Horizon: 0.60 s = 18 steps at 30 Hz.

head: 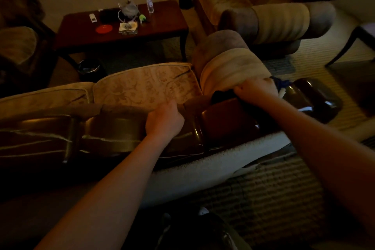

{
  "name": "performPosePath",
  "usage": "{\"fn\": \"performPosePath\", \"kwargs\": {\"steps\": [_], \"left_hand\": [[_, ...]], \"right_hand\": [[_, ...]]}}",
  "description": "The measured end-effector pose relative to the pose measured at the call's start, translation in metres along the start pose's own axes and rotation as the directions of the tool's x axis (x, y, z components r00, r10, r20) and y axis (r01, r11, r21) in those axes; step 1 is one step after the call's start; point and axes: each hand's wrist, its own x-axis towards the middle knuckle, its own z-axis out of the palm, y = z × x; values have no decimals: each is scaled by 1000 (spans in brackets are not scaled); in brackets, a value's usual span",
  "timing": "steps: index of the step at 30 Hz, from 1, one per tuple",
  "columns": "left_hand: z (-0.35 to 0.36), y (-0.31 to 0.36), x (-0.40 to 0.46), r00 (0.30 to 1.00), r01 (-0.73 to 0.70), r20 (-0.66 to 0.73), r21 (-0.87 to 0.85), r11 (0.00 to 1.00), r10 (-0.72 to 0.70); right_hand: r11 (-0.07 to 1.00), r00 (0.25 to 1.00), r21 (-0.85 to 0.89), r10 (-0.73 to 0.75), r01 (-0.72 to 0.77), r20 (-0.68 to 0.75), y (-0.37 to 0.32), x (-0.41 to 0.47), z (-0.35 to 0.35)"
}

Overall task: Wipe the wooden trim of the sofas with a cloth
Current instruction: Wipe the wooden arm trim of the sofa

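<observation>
The left hand rests on the shiny dark brown wooden trim along the top of the pale flowery sofa; its grip is curled over the front edge of the wood. To the right, the right hand presses a dark cloth onto the trim by the padded tan armrest, grip bunched around the cloth. Far behind stands a dark red wooden bench.
</observation>
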Motion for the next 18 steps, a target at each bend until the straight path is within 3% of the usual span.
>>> {"fn": "performPosePath", "kwargs": {"steps": [3, 7, 10, 13, 15, 18], "left_hand": [[-1, 3, 1, 996, -46, 87, 95, 994, 38], [-4, 18, 22, 911, -210, 401, 249, 946, 97], [4, 29, 30, 802, -408, 518, 111, 906, 297], [11, 20, 14, 727, -550, 422, -115, 827, 542], [14, 10, 9, 723, -573, 276, -274, 773, 634], [17, 8, 14, 727, -542, 278, -330, 773, 628]], "right_hand": [[969, 955, 158, -143, 188, -260, -27, -46, 22], [936, 831, 177, -168, 303, -530, -84, -140, 90], [933, 816, 300, 11, 200, -578, -104, -177, 135], [903, 745, 426, 251, 49, -618, -98, -162, 134], [784, 661, 620, 474, -17, -581, -92, -138, 120], [446, 470, 895, 786, 17, -401, -93, -108, 96]]}}
